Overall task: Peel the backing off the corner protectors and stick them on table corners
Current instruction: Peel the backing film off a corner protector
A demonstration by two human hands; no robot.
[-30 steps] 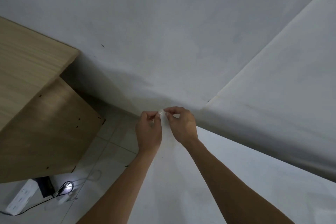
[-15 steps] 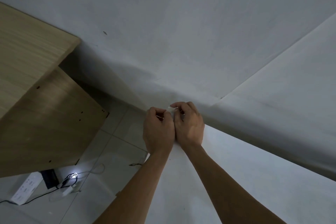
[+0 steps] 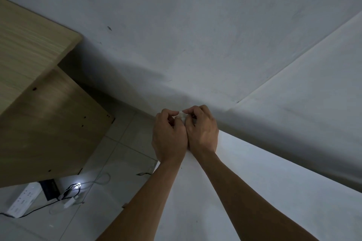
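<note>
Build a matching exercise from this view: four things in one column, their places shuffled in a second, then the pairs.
1 corner protector
2 wooden desk
3 power strip
4 white cover

a on the floor, lower left
b draped under both hands
c pinched between left hand and right hand
d upper left, above the power strip

Pairs: 1-c, 2-d, 3-a, 4-b

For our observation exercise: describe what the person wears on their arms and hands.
The left hand and right hand wear no gloves or visible rings. The left forearm and right forearm are bare down to the frame edge: no sleeves, watch or bands.
</note>
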